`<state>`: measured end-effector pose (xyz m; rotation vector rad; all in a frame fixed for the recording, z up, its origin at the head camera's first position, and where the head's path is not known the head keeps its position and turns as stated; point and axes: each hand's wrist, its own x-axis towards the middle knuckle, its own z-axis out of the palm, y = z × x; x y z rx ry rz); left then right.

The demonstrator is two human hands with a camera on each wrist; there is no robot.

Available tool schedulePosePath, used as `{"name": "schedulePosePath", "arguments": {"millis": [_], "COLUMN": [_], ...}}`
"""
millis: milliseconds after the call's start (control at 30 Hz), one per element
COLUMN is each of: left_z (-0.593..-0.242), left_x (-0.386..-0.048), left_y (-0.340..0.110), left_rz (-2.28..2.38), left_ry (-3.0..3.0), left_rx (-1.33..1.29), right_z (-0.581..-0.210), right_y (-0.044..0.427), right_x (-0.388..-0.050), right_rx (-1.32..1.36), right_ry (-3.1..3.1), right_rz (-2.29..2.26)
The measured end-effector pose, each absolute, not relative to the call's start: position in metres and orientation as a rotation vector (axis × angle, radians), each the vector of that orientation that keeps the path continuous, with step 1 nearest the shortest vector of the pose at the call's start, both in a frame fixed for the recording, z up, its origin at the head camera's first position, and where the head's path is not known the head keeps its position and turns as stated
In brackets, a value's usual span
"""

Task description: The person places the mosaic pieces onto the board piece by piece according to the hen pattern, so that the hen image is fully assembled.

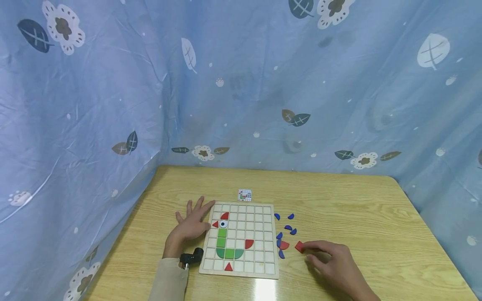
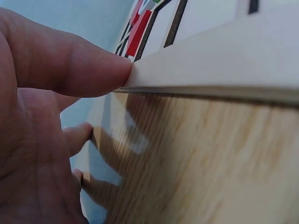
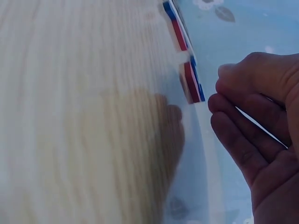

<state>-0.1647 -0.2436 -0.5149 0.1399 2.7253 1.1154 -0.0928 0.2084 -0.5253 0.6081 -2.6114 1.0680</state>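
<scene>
Lower centre, the left hand (image 1: 190, 225) spreads its fingers, thumb against a pale wooden gridded board (image 1: 260, 226). Further right, a flat red square tile (image 1: 299, 246), likely light and stiff, wants pinching by opposite edges; the right hand (image 1: 335, 263) reaches it, thumb and index apart.

There are seven blue pieces (image 1: 291, 216), six red (image 1: 249, 243), five green (image 1: 221, 242), one eye (image 1: 223, 224), one board (image 1: 259, 226), one card (image 1: 244, 195)
</scene>
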Motion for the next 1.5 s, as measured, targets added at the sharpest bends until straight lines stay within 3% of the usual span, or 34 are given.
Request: {"name": "schedulePosePath", "arguments": {"millis": [633,1500], "left_z": [-0.515,-0.516], "left_x": [-0.166,-0.167], "left_y": [-0.244,-0.244], "left_rz": [1.114,1.061], "left_ry": [2.715,2.719], "left_rx": [0.133,0.095], "right_z": [-0.53,-0.532], "right_y": [0.197,0.18], "right_x": [-0.096,-0.099], "right_rx": [0.405,0.498], "right_ry": [-2.661,-2.554], "right_rz": [1.071,1.031]}}
